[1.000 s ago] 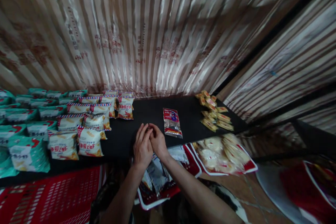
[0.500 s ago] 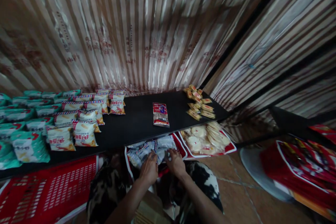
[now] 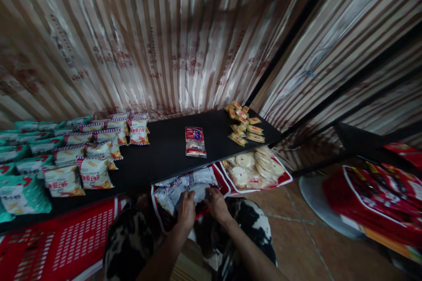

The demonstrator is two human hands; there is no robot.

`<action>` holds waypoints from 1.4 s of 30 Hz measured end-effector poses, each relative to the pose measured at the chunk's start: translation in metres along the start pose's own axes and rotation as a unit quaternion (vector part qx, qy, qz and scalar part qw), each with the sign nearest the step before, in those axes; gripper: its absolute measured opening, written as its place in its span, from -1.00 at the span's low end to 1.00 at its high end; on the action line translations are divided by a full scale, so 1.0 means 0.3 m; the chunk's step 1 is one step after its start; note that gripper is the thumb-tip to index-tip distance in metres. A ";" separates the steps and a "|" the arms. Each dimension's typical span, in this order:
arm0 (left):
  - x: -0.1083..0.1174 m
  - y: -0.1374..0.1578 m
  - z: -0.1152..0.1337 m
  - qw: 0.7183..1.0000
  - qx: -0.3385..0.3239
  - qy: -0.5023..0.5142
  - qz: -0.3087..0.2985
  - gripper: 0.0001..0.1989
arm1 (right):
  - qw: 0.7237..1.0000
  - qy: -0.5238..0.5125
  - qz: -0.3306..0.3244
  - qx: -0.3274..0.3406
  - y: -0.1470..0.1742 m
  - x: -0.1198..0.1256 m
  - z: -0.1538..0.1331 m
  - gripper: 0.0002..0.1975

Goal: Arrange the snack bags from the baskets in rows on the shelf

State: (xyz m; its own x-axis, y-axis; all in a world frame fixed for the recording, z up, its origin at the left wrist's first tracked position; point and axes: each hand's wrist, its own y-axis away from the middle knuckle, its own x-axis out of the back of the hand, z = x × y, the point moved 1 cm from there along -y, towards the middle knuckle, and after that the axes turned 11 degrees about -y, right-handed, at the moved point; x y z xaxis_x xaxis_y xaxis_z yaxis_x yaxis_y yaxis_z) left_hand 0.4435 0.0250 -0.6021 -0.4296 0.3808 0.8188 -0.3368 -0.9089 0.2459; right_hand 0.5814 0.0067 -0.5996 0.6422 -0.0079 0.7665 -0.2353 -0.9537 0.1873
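Below the shelf's front edge, a red basket with a white rim (image 3: pixel 227 192) holds several pale silvery snack packets (image 3: pixel 176 191). My left hand (image 3: pixel 187 210) and my right hand (image 3: pixel 216 204) are over this basket, one on each side of a pale, shiny packet (image 3: pixel 198 192). The fingers of both hands are closed on its edges, though the fingertips are partly hidden. On the black shelf (image 3: pixel 165 158) above, a red-topped snack bag (image 3: pixel 195 142) lies flat by itself.
White snack bags (image 3: pixel 95 172) and green bags (image 3: pixel 24 195) stand in rows at left. Small yellow packs (image 3: pixel 242 125) lie at the shelf's right end. Round pale crackers (image 3: pixel 253 167) fill another basket. A red perforated basket (image 3: pixel 79 239) is lower left; red packets (image 3: pixel 385 202) sit right.
The view has shifted, so the shelf goods appear farther left. My hands have drawn a pale packet into plainer view between them, above the other packets.
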 end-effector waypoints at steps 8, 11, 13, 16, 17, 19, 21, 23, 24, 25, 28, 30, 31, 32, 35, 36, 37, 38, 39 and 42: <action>0.122 0.006 -0.005 0.996 -0.060 0.009 0.071 -0.64 | 0.997 -0.073 0.006 0.032 0.008 0.139 -0.059 -0.66; 0.186 0.003 -0.006 0.993 -0.066 0.022 0.096 -0.68 | 0.993 -0.105 0.004 0.048 0.018 0.186 -0.092 -0.74; 0.229 0.002 -0.008 0.992 -0.061 0.030 0.108 -0.71 | 0.992 -0.108 0.012 0.063 0.024 0.218 -0.117 -0.72; 0.287 0.005 -0.017 0.989 -0.045 0.044 0.130 -0.73 | 0.989 -0.097 0.017 0.110 0.031 0.260 -0.160 -0.66; 0.304 0.007 -0.022 0.989 -0.037 0.049 0.137 -0.72 | 0.986 -0.100 0.010 0.130 0.034 0.271 -0.174 -0.65; 0.336 0.015 -0.033 0.987 -0.019 0.059 0.147 -0.70 | 0.980 -0.123 -0.005 0.154 0.041 0.288 -0.200 -0.64; 0.368 0.024 -0.046 0.986 -0.003 0.068 0.153 -0.67 | 0.975 -0.164 -0.020 0.149 0.048 0.297 -0.223 -0.62; 0.402 0.035 -0.058 0.985 0.009 0.077 0.157 -0.66 | 0.969 -0.204 -0.051 0.131 0.057 0.297 -0.245 -0.61; 0.421 0.041 -0.064 0.984 0.014 0.081 0.158 -0.66 | 0.965 -0.217 -0.072 0.125 0.062 0.294 -0.258 -0.63; 0.441 0.046 -0.069 0.983 0.017 0.084 0.159 -0.66 | 0.962 -0.225 -0.092 0.125 0.066 0.288 -0.270 -0.66; 0.508 0.059 -0.082 0.983 0.018 0.088 0.158 -0.68 | 0.952 -0.232 -0.135 0.145 0.078 0.263 -0.310 -0.74; 0.557 0.063 -0.087 0.985 0.009 0.086 0.153 -0.70 | 0.943 -0.251 -0.157 0.154 0.084 0.241 -0.337 -0.74; 0.581 0.063 -0.089 0.985 0.002 0.085 0.149 -0.71 | 0.935 -0.268 -0.171 0.156 0.086 0.230 -0.352 -0.73; 0.603 0.063 -0.089 0.986 -0.009 0.084 0.143 -0.72 | 0.927 -0.287 -0.185 0.155 0.087 0.221 -0.368 -0.70; 0.655 0.062 -0.082 0.990 -0.061 0.068 0.111 -0.71 | 0.907 -0.317 -0.227 0.156 0.093 0.202 -0.421 -0.54; 0.667 0.062 -0.078 0.990 -0.082 0.060 0.098 -0.71 | 0.902 -0.320 -0.241 0.160 0.094 0.198 -0.440 -0.51; 0.677 0.061 -0.074 0.990 -0.102 0.053 0.087 -0.70 | 0.897 -0.323 -0.254 0.166 0.095 0.194 -0.458 -0.50; 0.686 0.060 -0.072 0.989 -0.118 0.047 0.078 -0.70 | 0.891 -0.326 -0.264 0.171 0.096 0.190 -0.474 -0.50; 0.695 0.059 -0.070 0.988 -0.129 0.043 0.074 -0.71 | 0.887 -0.331 -0.271 0.174 0.095 0.184 -0.487 -0.53; 0.727 0.055 -0.076 0.986 -0.144 0.021 0.077 -0.74 | 0.882 -0.352 -0.271 0.158 0.078 0.155 -0.510 -0.62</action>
State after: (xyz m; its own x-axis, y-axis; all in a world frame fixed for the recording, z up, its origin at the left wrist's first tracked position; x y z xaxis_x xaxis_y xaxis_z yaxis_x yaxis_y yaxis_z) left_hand 0.3253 0.0969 -0.4314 -0.5263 0.2544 0.8113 -0.4870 -0.8724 -0.0423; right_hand 0.4942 0.0302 -0.4655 0.9177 0.3964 0.0256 0.3892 -0.9101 0.1424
